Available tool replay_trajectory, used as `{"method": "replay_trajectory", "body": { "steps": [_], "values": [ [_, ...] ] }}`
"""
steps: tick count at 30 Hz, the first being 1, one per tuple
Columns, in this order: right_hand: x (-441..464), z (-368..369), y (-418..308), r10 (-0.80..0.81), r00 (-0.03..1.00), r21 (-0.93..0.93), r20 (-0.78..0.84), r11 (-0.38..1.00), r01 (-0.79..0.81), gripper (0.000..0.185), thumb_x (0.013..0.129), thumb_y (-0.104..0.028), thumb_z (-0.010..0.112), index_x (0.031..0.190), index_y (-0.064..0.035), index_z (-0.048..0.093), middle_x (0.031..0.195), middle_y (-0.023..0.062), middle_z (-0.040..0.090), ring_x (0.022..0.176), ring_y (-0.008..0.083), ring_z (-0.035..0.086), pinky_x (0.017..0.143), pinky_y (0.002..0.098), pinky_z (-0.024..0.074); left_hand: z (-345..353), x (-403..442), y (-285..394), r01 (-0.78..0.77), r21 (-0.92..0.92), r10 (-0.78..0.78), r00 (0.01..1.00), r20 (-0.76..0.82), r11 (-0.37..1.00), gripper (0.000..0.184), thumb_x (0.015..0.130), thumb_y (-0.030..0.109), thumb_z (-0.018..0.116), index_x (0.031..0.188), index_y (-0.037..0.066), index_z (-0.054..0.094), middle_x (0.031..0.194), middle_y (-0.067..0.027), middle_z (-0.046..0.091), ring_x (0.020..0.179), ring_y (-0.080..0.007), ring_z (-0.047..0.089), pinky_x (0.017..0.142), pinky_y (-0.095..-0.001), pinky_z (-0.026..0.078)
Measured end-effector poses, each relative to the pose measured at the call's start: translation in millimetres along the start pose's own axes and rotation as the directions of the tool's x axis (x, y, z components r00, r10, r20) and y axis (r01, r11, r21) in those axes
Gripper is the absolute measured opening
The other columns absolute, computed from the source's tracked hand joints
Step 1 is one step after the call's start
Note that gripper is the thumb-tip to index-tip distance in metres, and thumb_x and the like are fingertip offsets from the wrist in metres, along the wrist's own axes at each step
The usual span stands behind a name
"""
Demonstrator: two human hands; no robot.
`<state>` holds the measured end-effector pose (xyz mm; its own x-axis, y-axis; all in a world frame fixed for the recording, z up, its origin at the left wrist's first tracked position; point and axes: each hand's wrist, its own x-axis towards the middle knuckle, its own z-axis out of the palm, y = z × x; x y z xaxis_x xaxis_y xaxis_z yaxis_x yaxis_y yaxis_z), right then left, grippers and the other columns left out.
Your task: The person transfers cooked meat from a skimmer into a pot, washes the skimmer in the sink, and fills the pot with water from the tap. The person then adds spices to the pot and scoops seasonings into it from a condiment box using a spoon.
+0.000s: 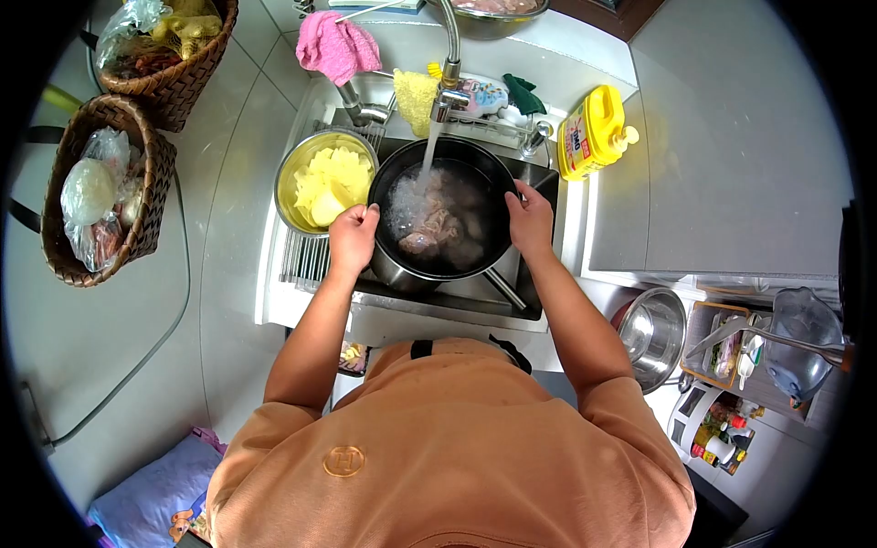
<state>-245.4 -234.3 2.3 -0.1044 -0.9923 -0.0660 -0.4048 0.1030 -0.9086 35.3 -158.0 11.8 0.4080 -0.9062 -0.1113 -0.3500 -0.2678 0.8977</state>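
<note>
A dark pot [498, 239] is held over the sink under the faucet [448, 99], and running water pours into it. Pieces of meat [437, 226] lie in the water, with froth at the left where the stream lands. My left hand [353, 239] grips the pot's left rim, thumb on top. On the opposite side my right hand [531, 217] is closed on the rim, fingers partly hidden behind it. A long handle [505, 289] sticks out below the pot at the lower right. Beside my left hand stands a metal bowl [285, 187] of cut yellow pieces [331, 183], perhaps potato.
A yellow detergent bottle [589, 137] stands right of the sink. Behind the faucet hang a pink cloth [336, 47] and a yellow cloth [414, 99]. Woven baskets [151, 196] hang at the left. A metal basin [660, 333] and a shelf with utensils [726, 352] are at the right.
</note>
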Motion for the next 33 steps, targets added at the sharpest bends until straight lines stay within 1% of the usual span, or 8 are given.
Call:
{"method": "replay_trajectory", "body": {
  "steps": [4, 10, 16, 22, 25, 33],
  "values": [
    [2, 1, 5, -0.019, 1.0, -0.012, -0.008, 1.0, 0.018, 0.033, 0.084, -0.016, 0.063, 0.113, 0.001, 0.061, 0.073, 0.0116, 0.067, 0.061, 0.0133, 0.06, 0.061, 0.0277, 0.0473, 0, 1, -1, -0.001, 0.007, 0.001, 1.0, 0.007, 1.0, 0.039, 0.088, 0.022, 0.06, 0.059, 0.0, 0.048, 0.049, -0.0038, 0.041, 0.048, -0.0093, 0.036, 0.048, -0.0301, 0.035],
    [-2, -1, -7, -0.011, 1.0, -0.033, -0.019, 0.999, 0.01, 0.033, 0.084, -0.016, 0.063, 0.113, 0.0011, 0.061, 0.074, 0.0119, 0.067, 0.062, 0.0138, 0.061, 0.062, 0.0279, 0.0476, -1, 0, 0, 0.0, 0.0, 0.0, 1.0, 0.012, 1.0, 0.038, 0.089, 0.022, 0.06, 0.059, 0.001, 0.048, 0.049, -0.0036, 0.042, 0.049, -0.0094, 0.036, 0.049, -0.0301, 0.035],
    [-1, -1, -4, 0.017, 1.0, -0.025, -0.007, 1.0, -0.017, 0.033, 0.084, -0.016, 0.063, 0.113, 0.0011, 0.061, 0.075, 0.0127, 0.068, 0.063, 0.015, 0.062, 0.063, 0.0282, 0.048, -1, 0, 1, 0.01, 0.0, -0.01, 1.0, 0.01, 1.0, 0.038, 0.089, 0.022, 0.06, 0.06, 0.0, 0.048, 0.05, -0.0037, 0.043, 0.049, -0.0094, 0.036, 0.049, -0.0302, 0.035],
    [1, 0, 3, -0.005, 1.0, 0.006, 0.002, 1.0, 0.005, 0.032, 0.085, -0.016, 0.062, 0.112, 0.0004, 0.062, 0.077, 0.0144, 0.068, 0.067, 0.0168, 0.065, 0.065, 0.0289, 0.0484, -1, -1, 5, 0.007, 0.001, -0.007, 1.0, 0.019, 1.0, 0.038, 0.089, 0.022, 0.06, 0.059, 0.0, 0.047, 0.05, -0.0037, 0.041, 0.049, -0.0091, 0.036, 0.049, -0.0302, 0.035],
    [0, 0, 0, -0.01, 1.0, -0.037, -0.012, 0.999, 0.01, 0.032, 0.085, -0.016, 0.062, 0.112, 0.0003, 0.062, 0.078, 0.0146, 0.068, 0.066, 0.018, 0.065, 0.066, 0.0293, 0.0486, -1, 0, 4, 0.004, 0.015, -0.004, 1.0, 0.016, 1.0, 0.039, 0.089, 0.021, 0.06, 0.059, 0.0, 0.047, 0.05, -0.0035, 0.041, 0.049, -0.0089, 0.036, 0.049, -0.0301, 0.035],
    [-1, -2, -5, -0.011, 1.0, -0.046, -0.006, 0.999, 0.01, 0.032, 0.085, -0.016, 0.062, 0.112, 0.0, 0.062, 0.078, 0.0149, 0.068, 0.066, 0.0186, 0.065, 0.065, 0.0298, 0.0487, 0, 1, -1, -0.004, -0.004, 0.004, 1.0, 0.023, 1.0, 0.039, 0.089, 0.021, 0.06, 0.059, 0.0, 0.046, 0.05, -0.0032, 0.041, 0.05, -0.009, 0.035, 0.049, -0.0301, 0.035]
  ]
}}
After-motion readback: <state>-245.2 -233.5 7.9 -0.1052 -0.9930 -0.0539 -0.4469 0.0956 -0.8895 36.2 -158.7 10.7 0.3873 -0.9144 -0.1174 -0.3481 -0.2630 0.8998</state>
